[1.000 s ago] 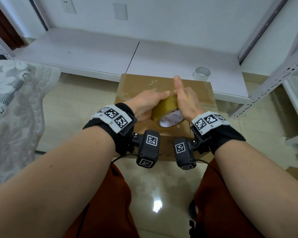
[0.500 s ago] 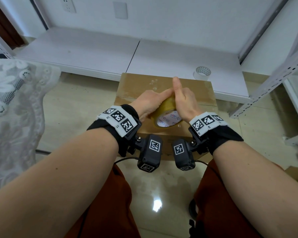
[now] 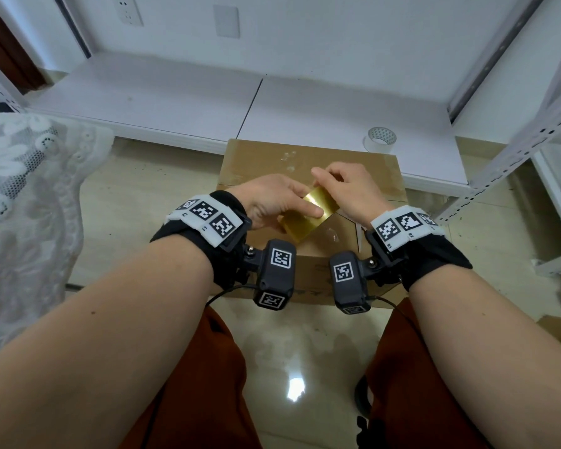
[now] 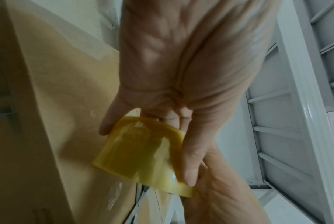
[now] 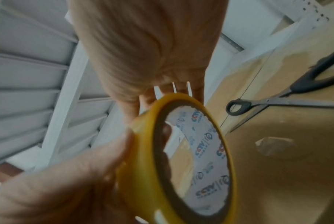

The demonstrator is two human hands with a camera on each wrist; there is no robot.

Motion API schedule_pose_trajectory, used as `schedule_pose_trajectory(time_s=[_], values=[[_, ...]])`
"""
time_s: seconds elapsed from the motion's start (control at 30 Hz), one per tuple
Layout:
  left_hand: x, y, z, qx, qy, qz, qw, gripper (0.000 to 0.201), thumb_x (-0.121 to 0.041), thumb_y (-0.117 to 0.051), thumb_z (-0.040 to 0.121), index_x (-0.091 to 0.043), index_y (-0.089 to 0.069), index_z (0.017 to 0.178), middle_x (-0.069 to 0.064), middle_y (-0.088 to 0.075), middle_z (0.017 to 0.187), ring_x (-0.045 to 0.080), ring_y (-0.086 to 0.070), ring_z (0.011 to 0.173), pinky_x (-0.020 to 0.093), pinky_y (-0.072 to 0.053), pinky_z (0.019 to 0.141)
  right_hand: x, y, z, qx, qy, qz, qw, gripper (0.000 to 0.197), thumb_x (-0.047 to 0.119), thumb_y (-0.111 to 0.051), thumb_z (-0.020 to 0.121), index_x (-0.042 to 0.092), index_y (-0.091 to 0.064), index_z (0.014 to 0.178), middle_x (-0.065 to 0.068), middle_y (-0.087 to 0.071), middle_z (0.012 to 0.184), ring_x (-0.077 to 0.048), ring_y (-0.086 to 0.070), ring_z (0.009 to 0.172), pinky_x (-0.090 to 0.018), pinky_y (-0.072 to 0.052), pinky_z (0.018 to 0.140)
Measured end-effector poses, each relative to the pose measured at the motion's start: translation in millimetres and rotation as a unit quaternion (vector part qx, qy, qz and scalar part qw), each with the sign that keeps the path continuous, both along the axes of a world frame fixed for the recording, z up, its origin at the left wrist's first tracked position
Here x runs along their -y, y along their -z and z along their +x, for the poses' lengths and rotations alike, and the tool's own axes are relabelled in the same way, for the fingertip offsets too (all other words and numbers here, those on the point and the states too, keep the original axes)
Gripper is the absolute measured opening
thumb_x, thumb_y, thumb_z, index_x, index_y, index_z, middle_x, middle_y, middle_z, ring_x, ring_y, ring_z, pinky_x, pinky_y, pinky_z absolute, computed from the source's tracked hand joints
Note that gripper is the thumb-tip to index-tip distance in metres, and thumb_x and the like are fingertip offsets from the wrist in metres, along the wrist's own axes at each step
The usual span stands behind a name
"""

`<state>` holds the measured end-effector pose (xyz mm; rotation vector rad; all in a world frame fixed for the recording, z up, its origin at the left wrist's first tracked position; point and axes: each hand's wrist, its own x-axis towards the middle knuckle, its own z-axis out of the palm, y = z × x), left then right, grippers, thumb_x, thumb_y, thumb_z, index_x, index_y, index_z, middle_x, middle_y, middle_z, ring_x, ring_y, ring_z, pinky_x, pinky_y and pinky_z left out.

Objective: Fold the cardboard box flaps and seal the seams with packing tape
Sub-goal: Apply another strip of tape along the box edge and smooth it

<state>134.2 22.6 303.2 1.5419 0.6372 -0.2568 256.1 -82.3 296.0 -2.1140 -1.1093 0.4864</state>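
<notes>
The left hand (image 3: 272,202) grips a yellow roll of packing tape (image 3: 308,218) just above the closed brown cardboard box (image 3: 256,160), while the right hand (image 3: 347,189) pinches at the roll's far edge. This looks like freeing the tape's loose end; next it likely needs drawing out over the seam beneath both hands.

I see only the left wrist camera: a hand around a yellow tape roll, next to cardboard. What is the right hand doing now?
Observer: The right hand pinches the upper edge of the tape roll, perhaps seeking the free end.
Operator: Is there something for cutting nearby?
Observer: Yes, scissors lie on top of the box, on the person's right side.
Operator: Is there any other tape?
Observer: A second roll, whitish, sits on the white board behind the box.
</notes>
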Motion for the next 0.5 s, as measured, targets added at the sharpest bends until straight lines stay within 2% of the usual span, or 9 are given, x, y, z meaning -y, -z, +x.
schedule_pose_trajectory(time_s=[0.1, 0.17, 0.23, 0.4, 0.5], values=[[-1, 1, 0, 0.005, -0.002, -0.013, 1.0, 0.031, -0.005, -0.072, 0.079, -0.014, -0.07, 0.108, 0.009, -0.07, 0.107, 0.024, -0.062, 0.096, 0.043, -0.051, 0.09, 4, -5, -2, -0.092, -0.06, -0.037, 0.993, 0.036, 0.044, -0.063, 0.085, 0.012, -0.068, 0.1, 0.0, -0.065, 0.095, -0.009, -0.056, 0.082, -0.024, -0.046, 0.073], [-1, 1, 0, 0.001, 0.001, -0.023, 1.0, 0.027, -0.004, -0.072, 0.078, -0.015, -0.071, 0.103, 0.007, -0.07, 0.102, 0.024, -0.061, 0.098, 0.04, -0.052, 0.084, 6, -5, 1, -0.118, -0.083, -0.062, 0.988, 0.034, 0.043, -0.071, 0.078, 0.016, -0.068, 0.1, 0.002, -0.064, 0.097, -0.009, -0.057, 0.086, -0.026, -0.047, 0.076], [0, 1, -1, -0.003, 0.001, -0.033, 0.999, 0.024, -0.004, -0.071, 0.079, -0.015, -0.071, 0.099, 0.006, -0.07, 0.098, 0.023, -0.061, 0.098, 0.039, -0.053, 0.084, 8, -5, 6, -0.161, -0.085, -0.053, 0.982, 0.032, 0.039, -0.074, 0.075, 0.016, -0.071, 0.097, -0.001, -0.067, 0.099, -0.014, -0.059, 0.093, -0.03, -0.049, 0.084], [-1, 0, -3, 0.002, -0.007, -0.049, 0.999, 0.024, -0.003, -0.069, 0.08, -0.014, -0.071, 0.101, 0.002, -0.072, 0.089, 0.021, -0.063, 0.093, 0.041, -0.053, 0.086, 11, -8, 9, -0.239, -0.095, -0.014, 0.966, 0.029, 0.024, -0.071, 0.081, 0.006, -0.07, 0.104, -0.013, -0.067, 0.108, -0.016, -0.06, 0.095, -0.026, -0.05, 0.082], [-3, 1, -3, 0.005, -0.013, -0.051, 0.999, 0.024, -0.004, -0.07, 0.08, -0.011, -0.071, 0.103, 0.003, -0.072, 0.09, 0.021, -0.063, 0.093, 0.042, -0.053, 0.087, 10, -9, 9, -0.255, -0.102, 0.004, 0.962, 0.024, 0.015, -0.065, 0.086, 0.004, -0.068, 0.107, -0.017, -0.066, 0.114, -0.018, -0.06, 0.099, -0.03, -0.049, 0.089]])
